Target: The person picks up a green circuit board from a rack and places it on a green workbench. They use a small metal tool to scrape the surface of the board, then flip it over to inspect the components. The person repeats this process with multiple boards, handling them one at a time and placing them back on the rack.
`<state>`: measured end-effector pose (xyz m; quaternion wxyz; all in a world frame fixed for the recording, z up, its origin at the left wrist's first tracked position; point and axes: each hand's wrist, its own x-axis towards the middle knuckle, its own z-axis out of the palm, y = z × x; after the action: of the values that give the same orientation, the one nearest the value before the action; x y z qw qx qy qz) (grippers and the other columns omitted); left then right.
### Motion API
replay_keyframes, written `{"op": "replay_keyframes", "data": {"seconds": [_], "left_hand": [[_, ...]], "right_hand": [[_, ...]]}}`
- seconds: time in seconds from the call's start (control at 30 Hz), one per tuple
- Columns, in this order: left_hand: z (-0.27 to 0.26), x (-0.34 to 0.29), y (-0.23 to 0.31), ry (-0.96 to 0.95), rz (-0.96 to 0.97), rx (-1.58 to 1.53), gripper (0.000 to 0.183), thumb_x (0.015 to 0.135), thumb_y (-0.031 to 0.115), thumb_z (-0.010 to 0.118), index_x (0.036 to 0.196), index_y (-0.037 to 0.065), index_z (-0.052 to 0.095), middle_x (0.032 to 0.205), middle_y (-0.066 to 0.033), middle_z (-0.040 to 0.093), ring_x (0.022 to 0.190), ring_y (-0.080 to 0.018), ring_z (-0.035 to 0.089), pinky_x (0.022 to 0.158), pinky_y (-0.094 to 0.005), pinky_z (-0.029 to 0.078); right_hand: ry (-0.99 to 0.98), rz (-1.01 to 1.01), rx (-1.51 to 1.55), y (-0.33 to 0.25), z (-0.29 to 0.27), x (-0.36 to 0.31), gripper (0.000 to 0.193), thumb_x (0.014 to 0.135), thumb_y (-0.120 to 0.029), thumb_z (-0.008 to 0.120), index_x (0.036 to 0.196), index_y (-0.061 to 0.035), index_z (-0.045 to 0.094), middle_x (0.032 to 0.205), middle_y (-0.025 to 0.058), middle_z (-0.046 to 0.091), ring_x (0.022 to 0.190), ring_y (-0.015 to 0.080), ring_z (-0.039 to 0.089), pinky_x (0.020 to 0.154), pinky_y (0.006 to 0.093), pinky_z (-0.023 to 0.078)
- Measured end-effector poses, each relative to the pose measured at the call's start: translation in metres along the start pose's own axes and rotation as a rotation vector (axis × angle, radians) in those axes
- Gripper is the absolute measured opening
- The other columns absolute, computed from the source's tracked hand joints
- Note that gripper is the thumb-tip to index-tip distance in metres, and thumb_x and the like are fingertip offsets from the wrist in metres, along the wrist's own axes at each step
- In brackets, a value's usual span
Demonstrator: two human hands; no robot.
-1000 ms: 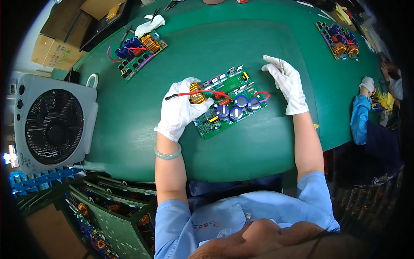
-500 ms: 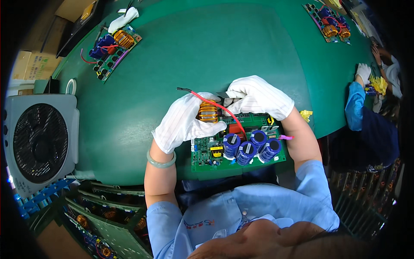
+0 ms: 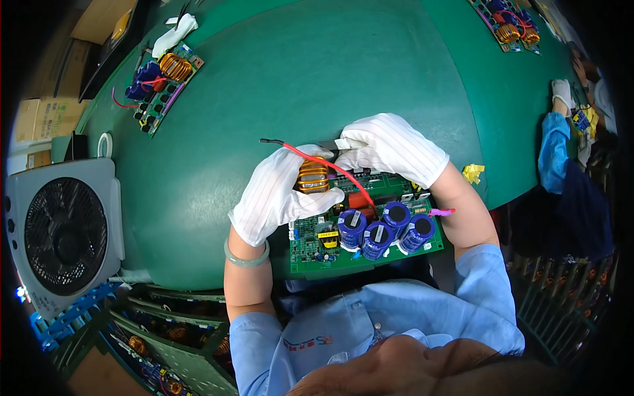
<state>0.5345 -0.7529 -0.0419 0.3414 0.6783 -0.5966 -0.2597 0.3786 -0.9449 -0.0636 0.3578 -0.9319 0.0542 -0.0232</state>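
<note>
A green circuit board (image 3: 317, 265) lies at the table's near edge, with several blue cylindrical capacitors (image 3: 377, 239) standing on its near side. My left hand (image 3: 267, 197), in a white striped glove, is closed round the board's far left part, its thumb and fingers on either side of a copper-wound coil (image 3: 313, 175). A red wire (image 3: 330, 165) with a black tip rises from the board and crosses over that hand. At the far edge my gloved right hand (image 3: 391, 148) pinches a small dark flat piece (image 3: 328, 144); the fingertips partly hide it.
Another populated board (image 3: 158, 99) lies at the far left beside a white glove (image 3: 176, 34). A grey box fan (image 3: 66, 231) stands at the left, above green racks (image 3: 175, 333) holding boards. Yellow scrap (image 3: 473, 173) lies right of my wrist. A co-worker's blue sleeve (image 3: 553, 152) shows at the right.
The view has shifted slightly. Both hands keep their hold at the board's far side, the right fingertips a little closer to the left hand. The co-worker's gloved hand has moved away a little.
</note>
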Motion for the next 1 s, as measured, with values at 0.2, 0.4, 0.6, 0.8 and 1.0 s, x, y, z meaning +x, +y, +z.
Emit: {"op": "replay_keyframes", "data": {"seconds": [0.2, 0.4, 0.6, 0.8, 1.0], "left_hand": [[0.003, 0.003, 0.003, -0.001, -0.075, -0.004, 0.057, 0.073, 0.041, 0.084, 0.112, 0.005, 0.065, 0.101, -0.0163, 0.070, 0.092, -0.0376, 0.068, 0.081, -0.0427, 0.055], [-0.001, 0.005, 0.006, -0.051, -0.179, -0.126, 0.054, 0.074, 0.038, 0.083, 0.113, 0.005, 0.065, 0.099, -0.0160, 0.069, 0.090, -0.0357, 0.067, 0.081, -0.0414, 0.054], [-0.001, 0.005, 0.005, -0.065, -0.180, -0.137, 0.054, 0.074, 0.037, 0.083, 0.113, 0.005, 0.065, 0.099, -0.0155, 0.069, 0.090, -0.0345, 0.067, 0.081, -0.0403, 0.054], [-0.005, 0.007, 0.010, -0.088, -0.187, -0.107, 0.058, 0.076, 0.036, 0.081, 0.118, 0.001, 0.063, 0.106, -0.0138, 0.067, 0.094, -0.0267, 0.065, 0.085, -0.0369, 0.052], [-0.001, 0.006, 0.001, -0.058, -0.142, -0.165, 0.054, 0.074, 0.028, 0.083, 0.118, 0.002, 0.063, 0.105, -0.0162, 0.068, 0.093, -0.0315, 0.067, 0.084, -0.0388, 0.053]], "right_hand": [[-0.031, 0.007, 0.067, 0.008, -0.007, -0.006, 0.028, 0.090, -0.031, 0.069, 0.087, -0.0043, 0.062, 0.072, 0.0163, 0.057, 0.067, 0.0372, 0.057, 0.060, 0.0425, 0.044], [-0.116, 0.163, 0.196, 0.005, -0.035, -0.028, 0.045, 0.084, -0.048, 0.073, 0.078, -0.0046, 0.062, 0.068, 0.0165, 0.057, 0.064, 0.0366, 0.055, 0.059, 0.0430, 0.041], [-0.096, 0.132, 0.077, 0.011, -0.028, -0.027, 0.047, 0.085, -0.046, 0.072, 0.072, -0.0036, 0.058, 0.066, 0.0182, 0.054, 0.066, 0.0389, 0.056, 0.059, 0.0457, 0.041], [-0.014, 0.107, 0.060, 0.018, -0.026, -0.028, 0.048, 0.085, -0.045, 0.072, 0.070, -0.0031, 0.055, 0.065, 0.0169, 0.052, 0.061, 0.0361, 0.052, 0.057, 0.0447, 0.038], [-0.159, 0.197, 0.319, 0.019, -0.053, -0.041, 0.034, 0.076, -0.035, 0.082, 0.076, -0.0052, 0.066, 0.073, 0.0098, 0.067, 0.064, 0.0256, 0.062, 0.058, 0.0389, 0.044]]}}
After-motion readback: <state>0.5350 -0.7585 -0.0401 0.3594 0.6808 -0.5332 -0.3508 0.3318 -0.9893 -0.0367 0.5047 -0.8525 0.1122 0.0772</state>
